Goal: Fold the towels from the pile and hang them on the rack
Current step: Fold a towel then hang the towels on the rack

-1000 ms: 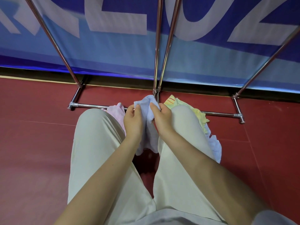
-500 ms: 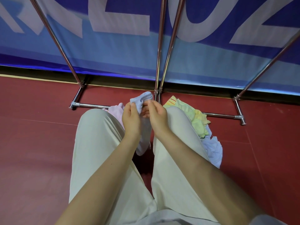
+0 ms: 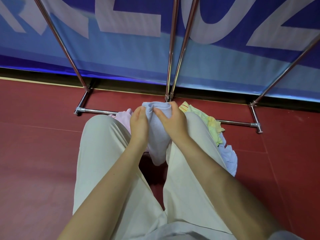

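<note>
Both upper corners of the pale blue towel point(image 3: 158, 129) are now gripped by the left hand point(image 3: 139, 125) and right hand point(image 3: 171, 122), drawn apart since half a second ago; folding can begin, rack point(image 3: 170, 66) at twelve o'clock.

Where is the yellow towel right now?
In the head view the yellow towel lies on the red floor, beside the person's right knee, against the rack's bottom bar.

Cream trousers point(image 3: 103, 170), pale grey top point(image 3: 173, 231) (short sleeves), bare forearms
</note>
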### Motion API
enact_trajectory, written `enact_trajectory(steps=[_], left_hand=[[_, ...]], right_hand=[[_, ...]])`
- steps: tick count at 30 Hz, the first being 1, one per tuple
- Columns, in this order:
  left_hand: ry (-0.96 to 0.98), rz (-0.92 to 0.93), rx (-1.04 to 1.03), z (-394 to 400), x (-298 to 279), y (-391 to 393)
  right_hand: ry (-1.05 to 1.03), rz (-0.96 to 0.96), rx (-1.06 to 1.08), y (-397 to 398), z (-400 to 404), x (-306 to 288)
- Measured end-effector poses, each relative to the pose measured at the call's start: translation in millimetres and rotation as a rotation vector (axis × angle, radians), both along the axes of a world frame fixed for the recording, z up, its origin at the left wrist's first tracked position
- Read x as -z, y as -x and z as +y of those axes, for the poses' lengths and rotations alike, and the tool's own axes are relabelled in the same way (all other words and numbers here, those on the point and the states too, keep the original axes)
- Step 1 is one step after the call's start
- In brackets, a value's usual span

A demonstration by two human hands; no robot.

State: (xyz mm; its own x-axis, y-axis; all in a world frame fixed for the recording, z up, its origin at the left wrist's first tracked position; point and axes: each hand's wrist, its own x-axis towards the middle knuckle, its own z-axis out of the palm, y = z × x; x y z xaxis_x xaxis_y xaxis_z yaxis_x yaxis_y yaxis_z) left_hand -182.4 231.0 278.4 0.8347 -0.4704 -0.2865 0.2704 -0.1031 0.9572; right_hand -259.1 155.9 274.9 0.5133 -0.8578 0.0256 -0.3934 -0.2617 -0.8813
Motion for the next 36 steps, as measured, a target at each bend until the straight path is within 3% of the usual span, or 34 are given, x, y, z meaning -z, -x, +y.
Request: enact_trajectory(steps=[4,5,9,12,18,26,30,36], left_hand=[[0.037,0.15,0.027,-3,-11,9],[0.038,0.128,0.058,-2,-13,12],[-0.049,-0.259,0.164,3,-9,19],[-0.041,-0.31,0.164,6,-8,16],[-0.086,-0.388,0.361,9,-6,21],[-0.035,-0.184,0.18,5,-4,17],[0.047,-0.121,0.137,10,-5,3],[0.063,-0.198,0.175,18,-8,-8]], right_hand=[[-0.018,-0.026,0.059,1,-3,2],[-0.027,-0.033,0.062,1,-5,2],[-0.103,-0.102,0.049,3,-7,0],[-0.147,-0.125,0.024,4,-6,2],[-0.269,-0.203,0.088,13,-15,6],[-0.273,-0.217,-0.104,26,-10,9],[-0.266,-0.083,-0.268,33,-9,21],[-0.136,0.276,-0.393,25,-5,43]])
